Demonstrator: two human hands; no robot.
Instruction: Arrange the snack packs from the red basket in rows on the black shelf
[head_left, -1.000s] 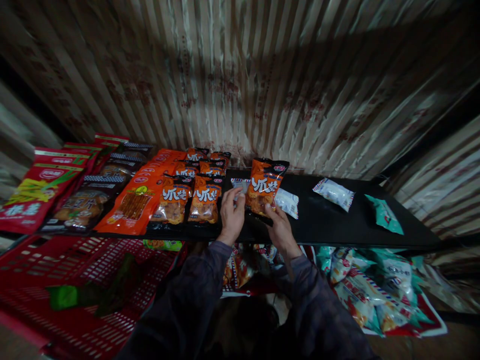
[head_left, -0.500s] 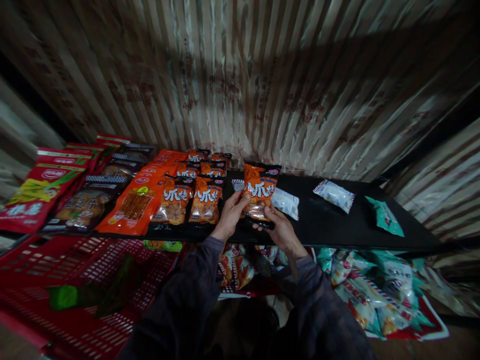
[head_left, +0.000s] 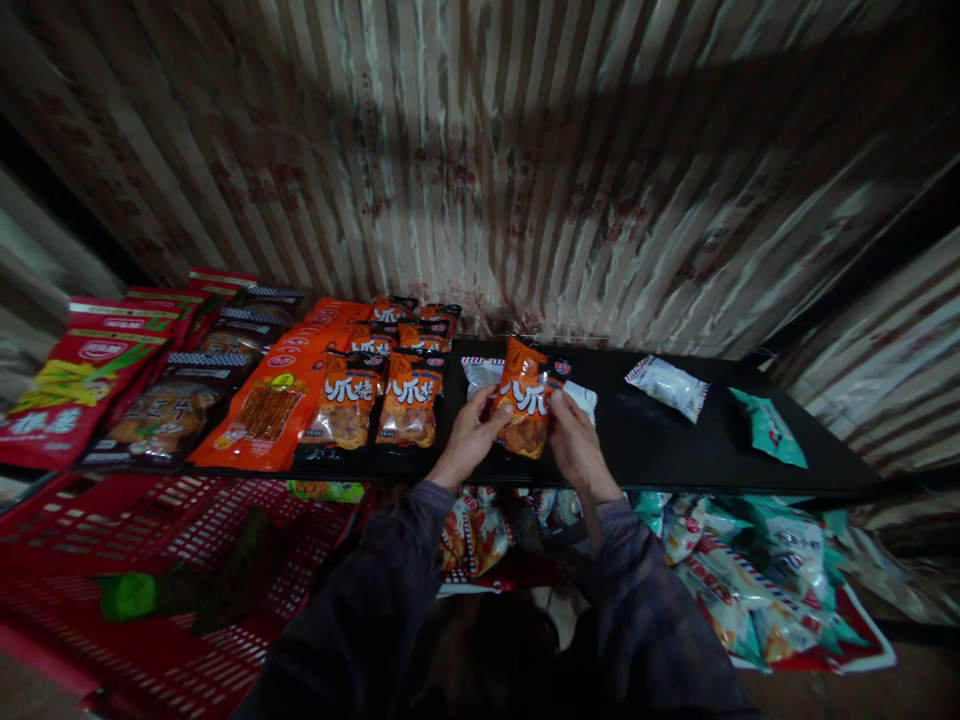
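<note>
Between my two hands is an orange and black snack bag (head_left: 523,400), tilted upright above the shelf's front part. My left hand (head_left: 474,432) grips its lower left side, thumb on the front. My right hand (head_left: 577,437) holds its right side, with the fingers partly hidden behind it. Behind the bag a white snack bag (head_left: 480,372) with a striped edge lies on the black shelf (head_left: 637,455), partly covered. Left of my hands stand matching orange and black snack bags (head_left: 409,400) in two short rows.
Farther left are orange stick-snack bags (head_left: 266,405), brown bags (head_left: 176,400) and red bags (head_left: 64,385). Another white bag (head_left: 667,388) and a teal bag (head_left: 769,428) lie to the right. Below sit a red basket (head_left: 45,560) and filled bags (head_left: 750,590). A corrugated wall (head_left: 480,180) rises behind.
My left hand has closed on the bag, which only my right hand held at first. The bag has turned between my hands, and my right hand has moved up its side.
</note>
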